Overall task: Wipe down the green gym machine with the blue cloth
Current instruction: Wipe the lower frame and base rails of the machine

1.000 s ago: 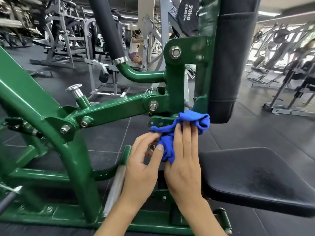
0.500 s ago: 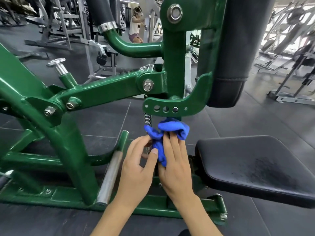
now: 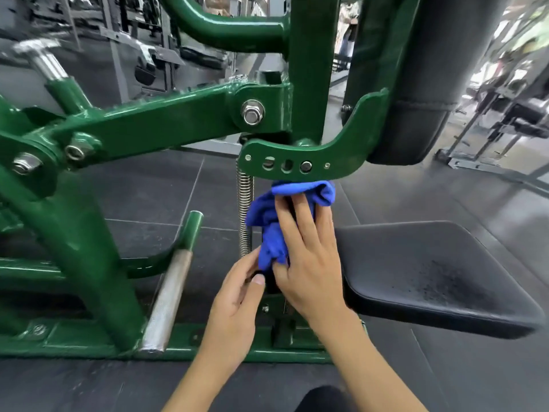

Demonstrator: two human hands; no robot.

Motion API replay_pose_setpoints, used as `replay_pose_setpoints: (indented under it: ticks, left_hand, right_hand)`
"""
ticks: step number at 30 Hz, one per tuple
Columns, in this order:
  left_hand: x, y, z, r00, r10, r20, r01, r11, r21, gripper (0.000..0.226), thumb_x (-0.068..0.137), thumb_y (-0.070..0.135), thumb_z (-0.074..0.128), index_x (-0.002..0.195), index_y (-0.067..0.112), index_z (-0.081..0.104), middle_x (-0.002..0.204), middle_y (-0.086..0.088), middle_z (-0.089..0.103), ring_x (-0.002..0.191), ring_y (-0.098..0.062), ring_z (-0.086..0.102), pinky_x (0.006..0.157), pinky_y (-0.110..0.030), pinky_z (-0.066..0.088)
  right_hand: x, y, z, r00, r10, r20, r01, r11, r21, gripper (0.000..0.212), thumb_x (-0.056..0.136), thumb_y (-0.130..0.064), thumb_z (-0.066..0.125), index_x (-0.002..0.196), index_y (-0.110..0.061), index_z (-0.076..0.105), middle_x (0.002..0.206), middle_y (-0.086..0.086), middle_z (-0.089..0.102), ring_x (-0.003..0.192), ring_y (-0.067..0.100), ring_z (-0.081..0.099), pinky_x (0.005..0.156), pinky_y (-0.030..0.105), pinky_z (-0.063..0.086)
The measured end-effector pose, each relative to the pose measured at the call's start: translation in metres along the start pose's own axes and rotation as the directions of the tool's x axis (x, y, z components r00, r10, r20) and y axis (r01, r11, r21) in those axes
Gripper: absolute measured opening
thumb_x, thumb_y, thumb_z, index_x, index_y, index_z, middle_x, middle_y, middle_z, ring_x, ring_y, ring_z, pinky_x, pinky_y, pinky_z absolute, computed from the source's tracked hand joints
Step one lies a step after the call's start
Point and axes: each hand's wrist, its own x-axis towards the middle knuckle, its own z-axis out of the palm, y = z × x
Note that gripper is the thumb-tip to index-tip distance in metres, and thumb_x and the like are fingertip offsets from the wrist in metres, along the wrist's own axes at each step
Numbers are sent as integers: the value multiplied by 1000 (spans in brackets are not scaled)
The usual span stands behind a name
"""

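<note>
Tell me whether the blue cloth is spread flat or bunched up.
Bunched up: the blue cloth is a crumpled wad pressed under the right hand, just below the green bracket.

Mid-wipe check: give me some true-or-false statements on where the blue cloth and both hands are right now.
The crumpled blue cloth sits just under the green curved steel bracket with holes. True.
The right hand presses the cloth with straight fingers. True.
The cloth lies on the black padded seat. False: it is held left of the seat.
The silver coil spring stands right of the cloth. False: it stands left of it.
The left hand grips the bare steel peg. False: it is at the cloth's lower end, away from the peg.
</note>
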Motion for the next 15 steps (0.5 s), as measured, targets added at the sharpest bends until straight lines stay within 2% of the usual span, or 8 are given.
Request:
replay_pose_setpoints:
  ticks: [2,4,6,9,12,15]
  left_hand:
    - [2,-4,-1,1000,26,3,-26,1000,-3,40,106,21,51,137,46,60,141,11,61,135,-16,55,112,-43,44]
    - [5,-10,-2,999,41,15,-41,999,10,41,108,12,52,137,39,60,138,10,61,135,-18,54,112,-40,43]
    - [4,-21,-4,1000,9,4,-9,1000,5,44,105,4,53,135,36,60,135,13,61,133,-16,55,112,-38,43]
    - [-7,-41,-2,999,-35,42,32,996,84,55,104,1,55,133,48,57,131,18,59,128,-15,57,109,-39,47]
    - [-14,-46,-1,995,-7,99,-11,983,184,52,105,7,54,140,44,49,136,23,54,133,-11,53,109,-28,45]
    - [-10,-40,-3,993,27,118,-47,983,177,40,108,22,50,146,35,50,138,19,54,135,-13,50,108,-18,40]
  right_hand:
    - [-1,0,5,998,24,-51,-22,999,49,68,89,-12,53,156,-12,41,167,2,24,159,30,12,128,47,19]
    - [-29,3,18,994,98,-43,-94,992,89,66,92,-12,55,156,-14,38,170,-2,20,159,28,9,129,42,15]
    - [-66,2,31,989,148,15,-149,983,108,64,94,-15,55,155,-13,38,171,-10,15,159,28,11,129,41,15]
    - [-103,-1,37,968,206,140,-224,966,127,66,93,-16,58,156,-11,42,169,-17,16,158,29,18,126,46,26]
    - [-100,-4,30,957,241,164,-265,953,146,75,91,-19,59,160,-12,33,172,-12,13,159,30,13,128,43,19]
    - [-75,-6,27,966,230,115,-242,965,103,79,91,-17,57,162,-13,23,173,0,12,160,32,6,130,45,12]
